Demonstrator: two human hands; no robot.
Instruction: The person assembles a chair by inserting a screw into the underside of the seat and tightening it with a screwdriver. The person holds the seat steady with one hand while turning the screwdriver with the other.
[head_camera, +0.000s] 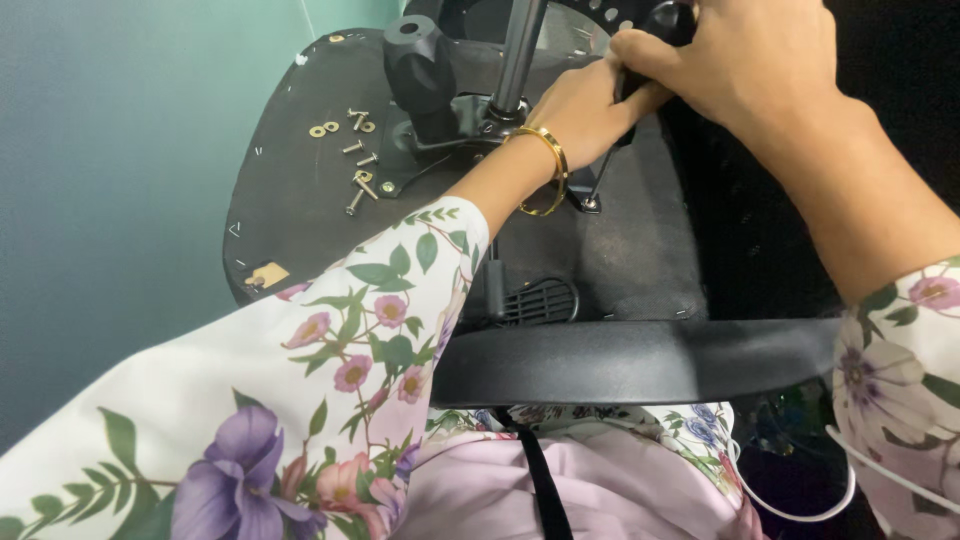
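Head view here, watching this one remotely, so take it as what I can make out from the single shot.

Closest to the camera are my floral sleeves and a pale pink garment in the lap, with a black curved armrest (640, 360) running crosswise just in front of me. Beyond that lies the upturned chair seat base (290, 200), a dark fabric-covered underside tilted up and away from me.

The thing that matters is the black mechanism plate (450, 125) bolted to that underside, with the metal gas-lift column (518, 50) rising out of it toward the top of the frame. Its long axis runs away from me and slightly up. Both hands sit right at the far end, up and to the right of centre.

My left hand (585, 110), with a gold bangle (545, 165) on the wrist, reaches diagonally from lower left, the forearm lying over the seat base, fingers curled around a slim dark tool (600, 185) whose tip points down at the plate. My right hand (740, 60) comes in from the right, wrist bent, closed over something black at the top of the tool. The two hands are touching, pressed together on the same spot. Exactly what the right one grips is hidden under the fingers.

Off to the left of the plate, well clear of both hands, loose screws and washers (350, 150) are scattered on the fabric.
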